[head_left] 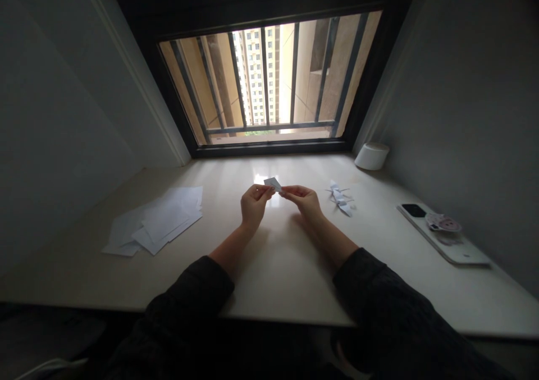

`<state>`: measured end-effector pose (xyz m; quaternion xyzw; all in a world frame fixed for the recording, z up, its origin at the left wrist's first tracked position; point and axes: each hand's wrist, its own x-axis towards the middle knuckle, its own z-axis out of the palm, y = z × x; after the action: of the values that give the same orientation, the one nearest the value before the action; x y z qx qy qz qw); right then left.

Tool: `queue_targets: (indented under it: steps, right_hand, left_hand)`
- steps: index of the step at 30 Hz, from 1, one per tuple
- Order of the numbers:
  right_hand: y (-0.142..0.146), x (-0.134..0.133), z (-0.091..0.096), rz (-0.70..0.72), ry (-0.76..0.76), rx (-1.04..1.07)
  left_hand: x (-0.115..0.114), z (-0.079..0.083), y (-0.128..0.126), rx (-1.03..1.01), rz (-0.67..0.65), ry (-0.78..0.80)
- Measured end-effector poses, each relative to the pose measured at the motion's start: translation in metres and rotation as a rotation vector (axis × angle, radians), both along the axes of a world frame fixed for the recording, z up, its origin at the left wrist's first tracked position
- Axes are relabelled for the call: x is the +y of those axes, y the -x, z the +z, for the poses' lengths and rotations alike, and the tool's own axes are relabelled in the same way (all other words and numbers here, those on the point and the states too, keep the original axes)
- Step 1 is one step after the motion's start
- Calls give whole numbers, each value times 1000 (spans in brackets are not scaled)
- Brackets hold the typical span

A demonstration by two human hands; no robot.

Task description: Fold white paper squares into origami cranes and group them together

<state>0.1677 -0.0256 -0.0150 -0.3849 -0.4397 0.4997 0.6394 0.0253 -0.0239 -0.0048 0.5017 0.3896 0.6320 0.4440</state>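
My left hand (255, 206) and my right hand (303, 200) pinch a small piece of folded white paper (273, 184) between their fingertips, above the middle of the table. Part of the paper is hidden by my fingers. To the right of my right hand, a folded white paper figure (339, 198) with thin pointed parts lies on the tabletop. A loose pile of white paper sheets (155, 223) lies to the left of my left hand.
The cream tabletop (273, 279) ends at a barred window (269, 82) and walls on both sides. A white cylinder (371, 156) stands in the far right corner. A black phone (414, 210) and a round pink-and-white item (443, 223) rest on a white slab-shaped device (458, 251).
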Motion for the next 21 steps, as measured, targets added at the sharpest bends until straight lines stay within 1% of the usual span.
queue_targets:
  steps: [3,7,10,17,21]
  right_hand:
    - [0,-1,1,-15,-7,14]
    - [0,1,-2,-38,5,-19]
    - [-1,2,-3,-39,15,-33]
    - [2,0,1,-37,7,-43]
    - [2,0,-1,-68,5,-30]
  left_hand:
    - [0,0,0,6,-1,-4]
    - [1,-1,0,-60,-16,74]
    - [1,-1,-1,-95,-14,102]
    - [0,-2,-3,-122,13,122]
    - [-2,-2,-3,-70,-6,87]
